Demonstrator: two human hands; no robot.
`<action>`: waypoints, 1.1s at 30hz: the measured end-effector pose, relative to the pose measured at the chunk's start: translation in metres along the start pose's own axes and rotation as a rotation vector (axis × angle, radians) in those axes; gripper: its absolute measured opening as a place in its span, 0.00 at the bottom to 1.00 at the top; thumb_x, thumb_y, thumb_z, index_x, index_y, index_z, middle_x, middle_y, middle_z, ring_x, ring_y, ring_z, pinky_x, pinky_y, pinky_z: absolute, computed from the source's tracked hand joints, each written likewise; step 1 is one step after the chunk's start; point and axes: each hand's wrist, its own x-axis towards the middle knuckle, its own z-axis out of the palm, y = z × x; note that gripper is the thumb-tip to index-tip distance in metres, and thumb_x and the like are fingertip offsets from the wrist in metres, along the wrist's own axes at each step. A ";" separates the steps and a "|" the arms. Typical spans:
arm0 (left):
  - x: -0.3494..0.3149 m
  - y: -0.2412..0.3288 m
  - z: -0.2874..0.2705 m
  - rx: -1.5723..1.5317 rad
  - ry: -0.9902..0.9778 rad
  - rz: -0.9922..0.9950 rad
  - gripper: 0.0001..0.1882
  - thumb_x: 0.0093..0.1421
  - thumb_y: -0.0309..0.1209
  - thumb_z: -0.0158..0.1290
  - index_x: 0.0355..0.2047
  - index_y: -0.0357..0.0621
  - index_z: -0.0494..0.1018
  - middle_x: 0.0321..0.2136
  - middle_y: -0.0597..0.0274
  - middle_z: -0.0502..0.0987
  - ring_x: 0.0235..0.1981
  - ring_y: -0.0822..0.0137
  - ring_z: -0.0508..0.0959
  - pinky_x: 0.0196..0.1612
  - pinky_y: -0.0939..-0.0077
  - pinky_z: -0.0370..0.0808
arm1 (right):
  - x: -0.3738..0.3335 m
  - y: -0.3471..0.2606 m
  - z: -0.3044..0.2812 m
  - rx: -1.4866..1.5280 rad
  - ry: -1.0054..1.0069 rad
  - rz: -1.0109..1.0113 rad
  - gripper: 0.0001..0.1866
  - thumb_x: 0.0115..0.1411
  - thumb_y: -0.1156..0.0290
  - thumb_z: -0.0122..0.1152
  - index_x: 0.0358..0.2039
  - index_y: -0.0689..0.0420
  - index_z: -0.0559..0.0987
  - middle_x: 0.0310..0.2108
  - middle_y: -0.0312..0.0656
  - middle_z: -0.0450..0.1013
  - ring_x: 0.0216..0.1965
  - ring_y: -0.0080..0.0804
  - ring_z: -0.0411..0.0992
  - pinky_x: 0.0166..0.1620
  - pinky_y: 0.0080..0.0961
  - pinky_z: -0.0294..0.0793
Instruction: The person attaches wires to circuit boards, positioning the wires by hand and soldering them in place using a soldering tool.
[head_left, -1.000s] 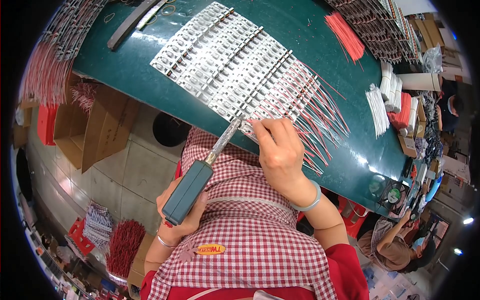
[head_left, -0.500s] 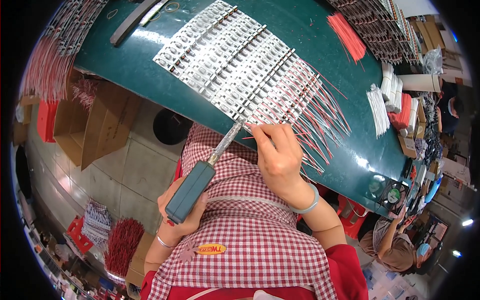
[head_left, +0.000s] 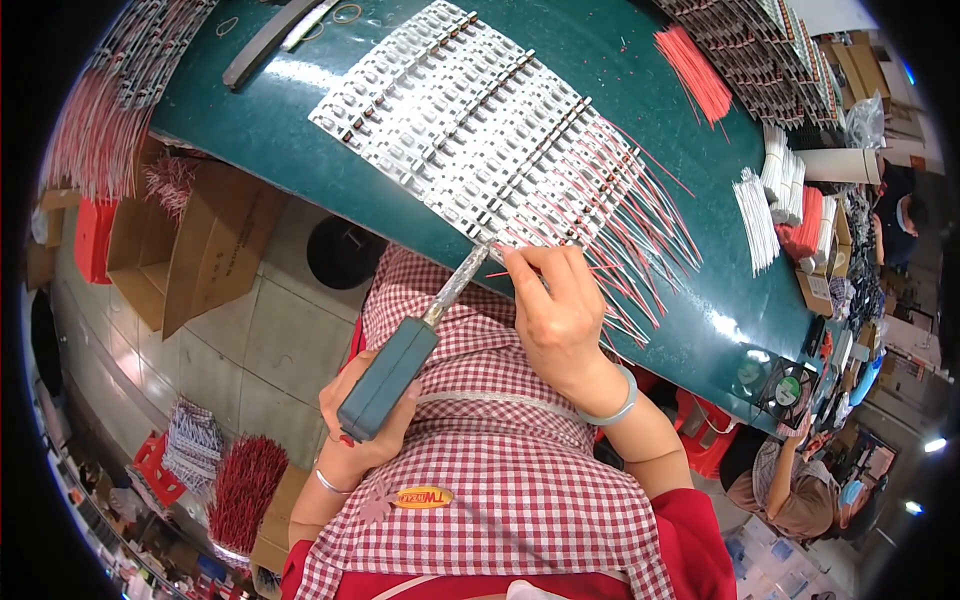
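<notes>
My left hand [head_left: 372, 452] is closed around the dark green handle of a soldering iron [head_left: 388, 380]. Its metal barrel points up and away, and the tip meets the near edge of a white panel of small circuit boards [head_left: 440, 115] on the table. Right beside that tip, my right hand [head_left: 558, 310] pinches a thin red wire [head_left: 608, 268] between thumb and fingers at the panel's near corner. Red and white wires [head_left: 645, 235] fan out from the right side of the panel. The exact contact at the tip is too small to make out.
Loose red wires [head_left: 695, 75] and white wire bundles [head_left: 755, 220] lie on the green table [head_left: 270, 165]. Stacked wired panels [head_left: 765, 60] stand far right, others far left. A small fan [head_left: 788, 390] sits at the right edge. A cardboard box [head_left: 215, 240] stands left; a co-worker [head_left: 800, 495] sits lower right.
The soldering iron's handle and my left hand have shifted slightly up and to the right. The panel has moved very slightly; my right hand stays almost still.
</notes>
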 end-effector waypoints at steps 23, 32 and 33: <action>-0.020 -0.016 -0.004 -0.296 0.230 -0.247 0.20 0.64 0.21 0.58 0.57 0.32 0.74 0.39 0.59 0.80 0.26 0.76 0.73 0.28 0.79 0.71 | 0.040 -0.011 0.021 0.112 0.086 -0.086 0.18 0.45 0.85 0.64 0.40 0.67 0.82 0.31 0.42 0.74 0.30 0.37 0.70 0.28 0.30 0.71; -0.010 -0.017 -0.010 -0.265 0.191 -0.403 0.12 0.59 0.23 0.64 0.44 0.34 0.80 0.36 0.54 0.83 0.32 0.64 0.83 0.37 0.72 0.78 | 0.050 -0.012 0.036 0.060 0.007 -0.031 0.16 0.48 0.87 0.68 0.39 0.62 0.84 0.30 0.41 0.74 0.30 0.36 0.71 0.30 0.31 0.72; -0.007 -0.017 -0.009 -0.254 0.214 -0.378 0.12 0.58 0.23 0.64 0.42 0.34 0.80 0.35 0.54 0.83 0.30 0.63 0.82 0.35 0.72 0.77 | 0.050 -0.012 0.037 0.061 0.002 -0.052 0.17 0.46 0.85 0.66 0.39 0.64 0.83 0.30 0.41 0.73 0.30 0.36 0.71 0.30 0.30 0.71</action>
